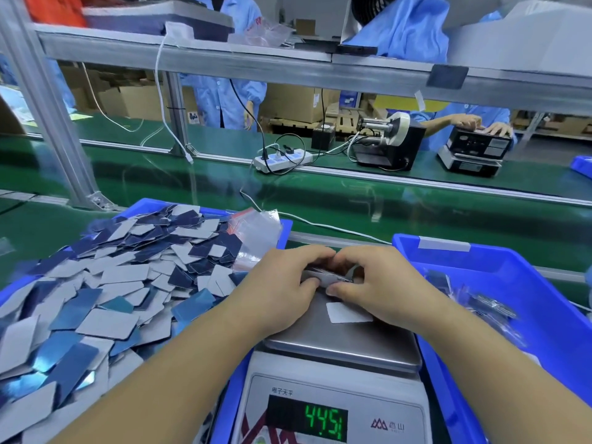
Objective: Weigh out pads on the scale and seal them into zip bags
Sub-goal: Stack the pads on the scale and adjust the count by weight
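Note:
A digital scale (339,354) stands in front of me, its green display (325,423) reading about 44.5. Over the far part of its steel pan, my left hand (282,283) and my right hand (381,280) together grip a small stack of grey pads (326,278) from both sides. One loose grey pad (347,312) lies flat on the pan under my right hand. A heap of grey and blue pads (105,283) fills the blue bin on the left. Clear zip bags with red strips (256,232) lie at that bin's far right corner.
A blue bin (499,270) on the right holds filled bags (487,306). Beyond runs a green conveyor belt (352,200) with a power strip (282,158), a tape dispenser (390,136) and cables. People in blue coats work on the far side. An aluminium shelf frame (224,65) crosses overhead.

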### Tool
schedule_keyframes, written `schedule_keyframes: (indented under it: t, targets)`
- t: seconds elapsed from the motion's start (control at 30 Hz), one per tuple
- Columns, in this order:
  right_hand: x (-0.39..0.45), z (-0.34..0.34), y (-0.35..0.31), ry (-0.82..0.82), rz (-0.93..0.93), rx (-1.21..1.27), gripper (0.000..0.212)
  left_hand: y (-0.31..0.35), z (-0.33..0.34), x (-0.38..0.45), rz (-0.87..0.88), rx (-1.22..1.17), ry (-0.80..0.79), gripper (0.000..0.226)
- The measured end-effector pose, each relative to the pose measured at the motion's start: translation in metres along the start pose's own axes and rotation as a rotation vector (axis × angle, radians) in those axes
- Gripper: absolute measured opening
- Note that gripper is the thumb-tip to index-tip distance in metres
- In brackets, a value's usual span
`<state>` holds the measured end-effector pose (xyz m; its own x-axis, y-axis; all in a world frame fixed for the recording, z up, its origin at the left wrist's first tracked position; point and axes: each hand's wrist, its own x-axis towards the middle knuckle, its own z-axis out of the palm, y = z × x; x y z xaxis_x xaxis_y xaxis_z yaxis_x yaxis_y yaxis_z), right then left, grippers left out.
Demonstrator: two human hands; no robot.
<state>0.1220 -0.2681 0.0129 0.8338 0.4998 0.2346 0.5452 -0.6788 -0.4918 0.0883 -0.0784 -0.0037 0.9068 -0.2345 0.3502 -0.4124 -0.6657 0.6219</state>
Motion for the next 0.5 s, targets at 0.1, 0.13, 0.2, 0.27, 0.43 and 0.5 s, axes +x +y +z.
schedule_keyframes:
  t: [0.1, 0.13, 0.2, 0.27, 0.43, 0.5]
  targets:
    - [-0.001, 0.000, -0.001, 0.028, -0.007, 0.022, 0.017, 0.005, 0.004, 0.000, 0.014, -0.064, -0.022, 0.055]
    - [-0.001, 0.000, -0.002, 0.034, -0.015, 0.018, 0.018, 0.007, 0.005, 0.000, 0.016, -0.076, -0.037, 0.059]
    - [0.000, 0.000, -0.003, 0.050, -0.023, 0.007, 0.017, 0.009, 0.006, 0.001, 0.018, -0.083, -0.050, 0.070]
    - [0.000, -0.001, -0.005, 0.060, -0.013, 0.024, 0.019, 0.011, 0.008, 0.002, 0.047, -0.097, -0.068, 0.078]
    - [-0.002, 0.000, -0.011, 0.003, -0.032, 0.013, 0.025, 0.013, 0.006, 0.004, 0.031, -0.155, -0.170, 0.086]
    - [-0.001, -0.008, -0.008, 0.014, 0.009, 0.044, 0.019, 0.006, -0.008, 0.006, -0.050, -0.188, -0.071, 0.083]
